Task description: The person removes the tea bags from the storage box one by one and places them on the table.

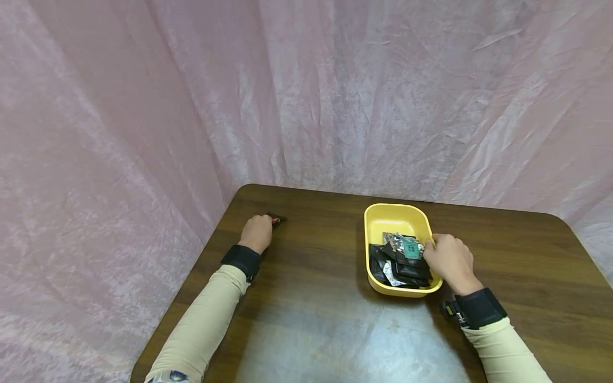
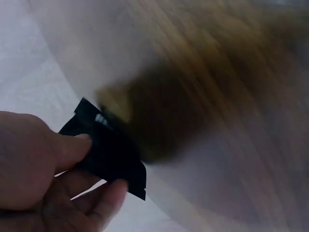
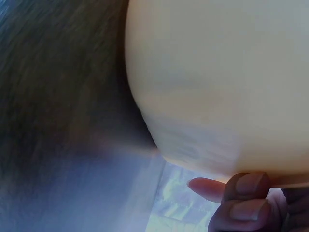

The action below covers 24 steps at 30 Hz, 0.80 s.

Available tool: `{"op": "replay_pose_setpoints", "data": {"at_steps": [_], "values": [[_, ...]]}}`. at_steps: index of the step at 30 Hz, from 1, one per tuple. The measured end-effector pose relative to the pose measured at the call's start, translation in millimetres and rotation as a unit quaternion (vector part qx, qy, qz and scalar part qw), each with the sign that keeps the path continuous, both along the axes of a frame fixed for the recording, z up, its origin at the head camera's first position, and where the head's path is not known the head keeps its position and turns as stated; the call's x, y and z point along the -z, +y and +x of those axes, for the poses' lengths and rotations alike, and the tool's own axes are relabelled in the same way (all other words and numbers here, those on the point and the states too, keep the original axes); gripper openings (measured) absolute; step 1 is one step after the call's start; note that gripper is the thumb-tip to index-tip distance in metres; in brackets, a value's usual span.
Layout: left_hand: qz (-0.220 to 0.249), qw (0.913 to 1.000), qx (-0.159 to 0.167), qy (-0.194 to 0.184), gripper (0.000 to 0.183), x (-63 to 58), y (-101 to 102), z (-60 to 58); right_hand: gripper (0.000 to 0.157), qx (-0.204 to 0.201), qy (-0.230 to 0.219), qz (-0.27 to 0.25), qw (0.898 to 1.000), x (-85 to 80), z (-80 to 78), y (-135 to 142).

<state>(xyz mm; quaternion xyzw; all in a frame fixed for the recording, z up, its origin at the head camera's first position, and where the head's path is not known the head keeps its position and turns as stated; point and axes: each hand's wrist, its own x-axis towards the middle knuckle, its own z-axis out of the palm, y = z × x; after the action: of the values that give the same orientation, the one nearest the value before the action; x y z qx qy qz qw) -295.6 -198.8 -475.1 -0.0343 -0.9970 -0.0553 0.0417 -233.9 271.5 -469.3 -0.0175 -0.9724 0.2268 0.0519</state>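
Note:
Between the thumb and fingers of my left hand point(image 1: 257, 233) is a small dark packet point(image 2: 108, 145), pinched over the table's far left part. In the head view a bit of red shows on that packet point(image 1: 278, 218). My right hand point(image 1: 450, 260) grips the right rim of a yellow plastic tub point(image 1: 394, 211). Several black packets point(image 1: 407, 271) lie heaped in the tub's near half, with a silvery packet bearing a green patch point(image 1: 411, 249) on top. The right wrist view shows the tub's outer wall point(image 3: 217, 87) close up, fingers point(image 3: 248, 183) at its edge.
The brown wooden table point(image 1: 316, 234) has rounded far corners and a bright reflection in its near middle. A pink crinkled curtain point(image 1: 306, 106) hangs behind it and along the left side.

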Motion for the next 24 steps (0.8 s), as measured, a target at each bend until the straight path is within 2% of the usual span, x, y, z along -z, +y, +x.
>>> {"op": "replay_pose_setpoints", "data": {"at_steps": [3, 8, 14, 17, 21, 24], "values": [[-0.004, 0.9994, -0.011, -0.034, 0.021, 4.0, 6, -8.0, 0.04, 0.002, -0.005, 0.0, 1.0, 0.0, 1.3, 1], [0.001, 0.9974, -0.013, -0.07, 0.032, 10.7, 7, -22.6, 0.041, 0.002, -0.01, -0.002, 1.0, 1.1, 2.6, 3], [-0.004, 0.9881, -0.038, -0.149, 0.064, 15.1, 2, -44.7, 0.039, 0.004, -0.009, 0.003, 1.0, 0.9, 2.9, 4], [0.009, 0.9828, -0.044, -0.179, 0.072, 14.7, -3, -55.2, 0.039, 0.006, -0.009, 0.004, 1.0, 0.3, 2.5, 3], [0.037, 0.9793, -0.052, -0.192, 0.068, 7.3, -6, -56.0, 0.038, 0.006, -0.004, 0.001, 1.0, 0.3, 0.5, 1], [0.036, 0.98, -0.053, -0.188, 0.069, 5.5, -4, -51.9, 0.036, 0.007, 0.002, 0.001, 1.0, 1.6, 1.6, 0]]}}
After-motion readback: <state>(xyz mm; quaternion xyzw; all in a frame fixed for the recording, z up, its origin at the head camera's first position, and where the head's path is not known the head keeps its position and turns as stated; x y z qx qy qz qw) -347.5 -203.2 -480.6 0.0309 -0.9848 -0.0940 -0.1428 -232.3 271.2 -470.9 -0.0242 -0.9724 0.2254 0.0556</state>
